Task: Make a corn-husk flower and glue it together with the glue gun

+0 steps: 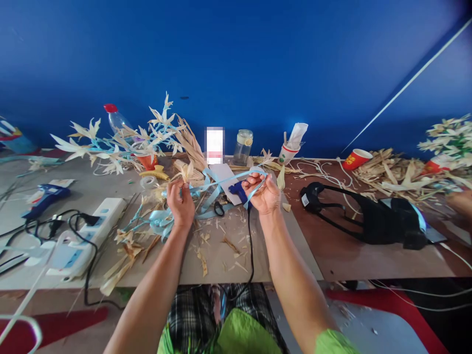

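Note:
My left hand (181, 204) is closed in a pinch on the stem of a pale corn husk flower (186, 172), whose petals stand up above the fingertips. A light blue ribbon (226, 178) stretches from there across to my right hand (264, 194). The fingers of my right hand are curled around that ribbon, with a loop of it hanging near the palm. Behind and between the hands lies a blue glue gun (238, 189) by a white card (225, 177). Black scissor handles (219, 210) and more blue ribbon (161, 221) are on the table.
Husk flower branches (129, 135) spread at the back left. A white power strip (86, 236) with black cables and a second glue gun (47, 196) lie left. At right are a black strapped headset (372, 211), a red paper cup (357, 159) and another person's hand (460, 202).

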### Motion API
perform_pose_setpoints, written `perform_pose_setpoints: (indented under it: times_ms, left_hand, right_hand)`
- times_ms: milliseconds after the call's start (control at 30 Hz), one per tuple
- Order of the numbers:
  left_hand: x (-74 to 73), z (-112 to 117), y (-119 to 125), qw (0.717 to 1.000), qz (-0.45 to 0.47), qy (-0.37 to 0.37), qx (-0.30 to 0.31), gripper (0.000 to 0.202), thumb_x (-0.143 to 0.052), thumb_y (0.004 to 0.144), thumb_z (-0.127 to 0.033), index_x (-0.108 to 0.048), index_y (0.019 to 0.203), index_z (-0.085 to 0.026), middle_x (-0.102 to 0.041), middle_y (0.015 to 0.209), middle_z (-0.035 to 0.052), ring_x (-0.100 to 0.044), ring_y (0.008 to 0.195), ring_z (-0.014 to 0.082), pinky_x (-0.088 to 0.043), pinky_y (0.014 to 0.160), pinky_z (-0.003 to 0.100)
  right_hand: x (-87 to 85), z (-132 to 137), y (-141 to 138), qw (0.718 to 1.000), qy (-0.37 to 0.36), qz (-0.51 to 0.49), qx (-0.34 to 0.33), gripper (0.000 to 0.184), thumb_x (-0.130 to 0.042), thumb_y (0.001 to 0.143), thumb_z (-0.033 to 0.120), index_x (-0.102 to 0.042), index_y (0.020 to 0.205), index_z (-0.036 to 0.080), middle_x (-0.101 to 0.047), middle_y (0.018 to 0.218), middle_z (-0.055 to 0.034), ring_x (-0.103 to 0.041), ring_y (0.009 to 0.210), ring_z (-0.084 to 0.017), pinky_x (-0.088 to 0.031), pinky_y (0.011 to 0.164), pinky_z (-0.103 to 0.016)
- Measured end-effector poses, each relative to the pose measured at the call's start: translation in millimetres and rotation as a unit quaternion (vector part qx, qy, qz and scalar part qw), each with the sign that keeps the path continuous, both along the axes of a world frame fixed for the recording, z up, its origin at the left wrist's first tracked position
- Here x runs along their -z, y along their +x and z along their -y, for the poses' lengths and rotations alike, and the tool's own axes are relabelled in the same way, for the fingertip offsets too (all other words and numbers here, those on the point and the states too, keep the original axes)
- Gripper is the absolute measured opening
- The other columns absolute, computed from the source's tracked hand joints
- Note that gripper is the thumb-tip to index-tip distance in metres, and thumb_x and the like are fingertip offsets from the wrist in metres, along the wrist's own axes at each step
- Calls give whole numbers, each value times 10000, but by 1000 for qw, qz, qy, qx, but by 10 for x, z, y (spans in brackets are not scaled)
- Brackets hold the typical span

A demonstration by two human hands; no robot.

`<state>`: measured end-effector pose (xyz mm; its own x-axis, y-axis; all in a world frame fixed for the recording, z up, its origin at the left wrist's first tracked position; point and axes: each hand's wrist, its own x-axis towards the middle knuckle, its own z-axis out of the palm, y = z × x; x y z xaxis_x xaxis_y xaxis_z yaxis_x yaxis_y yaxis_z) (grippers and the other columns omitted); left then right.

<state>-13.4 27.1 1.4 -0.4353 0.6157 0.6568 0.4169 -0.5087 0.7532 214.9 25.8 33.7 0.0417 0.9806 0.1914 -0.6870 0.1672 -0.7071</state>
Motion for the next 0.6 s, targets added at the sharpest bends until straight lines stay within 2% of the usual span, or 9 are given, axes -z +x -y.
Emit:
perform_pose_setpoints:
  times_ms: [100,233,433,600]
  left_hand:
    - [12,7,24,999,-20,-9,30,68,-574,811,-237,-625,798,-196,-589,902,67,-526,925,197,-384,898,333]
    - [22,-1,27,998,-46,1,38,64,-562,812,-212,-625,808,-199,-599,903,72,-540,914,200,-397,879,329]
    - [12,50,81,997,-42,10,67,63,-569,813,-222,-629,801,-206,-618,922,75,-548,942,207,-371,946,368]
    - [-8,117,160,994,12,-8,105,92,-574,824,-267,-646,840,-211,-623,895,59,-548,897,193,-396,896,331]
  right_hand:
    - [10,-10,46,999,-4,-2,34,302,-632,710,498,-541,617,226,-647,850,-5,-567,832,-158,-458,851,-402]
    - [10,-10,62,998,9,9,57,320,-624,704,533,-545,602,239,-643,810,5,-569,866,-173,-443,884,-431]
    - [-60,86,-39,998,25,47,32,379,-654,656,553,-484,565,226,-614,746,8,-485,625,-128,-443,811,-421]
    - [-109,191,-205,991,50,118,-40,410,-703,617,562,-480,597,218,-545,584,43,-353,426,-64,-440,621,-331]
